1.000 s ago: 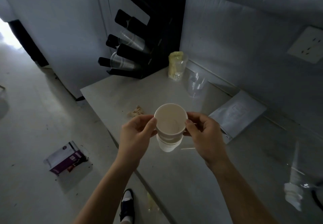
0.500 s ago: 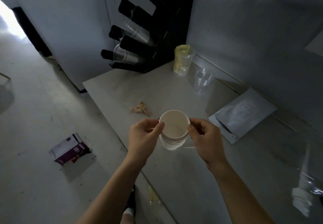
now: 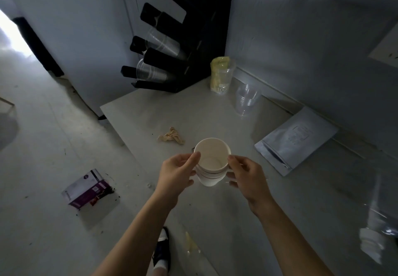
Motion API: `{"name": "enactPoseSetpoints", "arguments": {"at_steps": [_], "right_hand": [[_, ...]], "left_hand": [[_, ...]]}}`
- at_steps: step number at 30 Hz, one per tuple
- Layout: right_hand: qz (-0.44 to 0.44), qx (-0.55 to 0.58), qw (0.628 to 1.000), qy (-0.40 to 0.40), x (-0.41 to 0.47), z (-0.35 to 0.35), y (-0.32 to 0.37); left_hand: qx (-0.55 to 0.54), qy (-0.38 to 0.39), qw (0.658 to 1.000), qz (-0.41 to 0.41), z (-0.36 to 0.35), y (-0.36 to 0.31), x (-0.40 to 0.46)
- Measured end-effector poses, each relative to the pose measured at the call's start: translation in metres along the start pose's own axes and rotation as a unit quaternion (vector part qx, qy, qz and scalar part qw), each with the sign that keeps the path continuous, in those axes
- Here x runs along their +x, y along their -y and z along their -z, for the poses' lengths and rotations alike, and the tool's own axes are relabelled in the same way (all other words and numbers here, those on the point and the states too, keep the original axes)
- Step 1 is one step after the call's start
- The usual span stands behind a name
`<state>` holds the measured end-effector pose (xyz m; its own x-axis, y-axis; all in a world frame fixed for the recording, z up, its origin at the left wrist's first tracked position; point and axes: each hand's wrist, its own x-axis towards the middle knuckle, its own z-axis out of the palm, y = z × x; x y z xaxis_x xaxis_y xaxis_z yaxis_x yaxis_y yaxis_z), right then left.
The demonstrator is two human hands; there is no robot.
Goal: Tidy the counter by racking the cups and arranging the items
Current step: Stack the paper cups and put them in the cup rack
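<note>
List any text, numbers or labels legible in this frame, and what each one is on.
"100": printed near the base of the clear measuring cup with yellow contents, beside the black cup rack.
Grey pouch on the counter: label block too blurred to read.
Purple-and-white packet on the floor: print too small to read.
White paper cups held in both hands: no text visible.
</note>
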<state>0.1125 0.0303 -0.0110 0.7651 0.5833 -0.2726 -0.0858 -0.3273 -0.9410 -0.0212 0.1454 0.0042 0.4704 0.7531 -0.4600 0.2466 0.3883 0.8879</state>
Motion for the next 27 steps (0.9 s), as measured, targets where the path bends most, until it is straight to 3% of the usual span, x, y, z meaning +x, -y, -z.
{"name": "enactPoseSetpoints", "arguments": {"at_steps": [8,14,27], "right_hand": [[-0.038,0.074,0.996,0.031,-0.007,0.002,0.002],[-0.009,0.108,0.994,0.033,-0.021,0.005,0.008],[0.056,0.154,0.982,0.094,-0.045,0.021,0.047]], "left_hand": [[-0.038,0.003,0.998,0.041,-0.003,-0.002,-0.007],[-0.095,0.013,0.994,0.053,0.004,-0.003,-0.023],[-0.135,0.058,0.989,-0.034,0.019,-0.036,-0.051]]}}
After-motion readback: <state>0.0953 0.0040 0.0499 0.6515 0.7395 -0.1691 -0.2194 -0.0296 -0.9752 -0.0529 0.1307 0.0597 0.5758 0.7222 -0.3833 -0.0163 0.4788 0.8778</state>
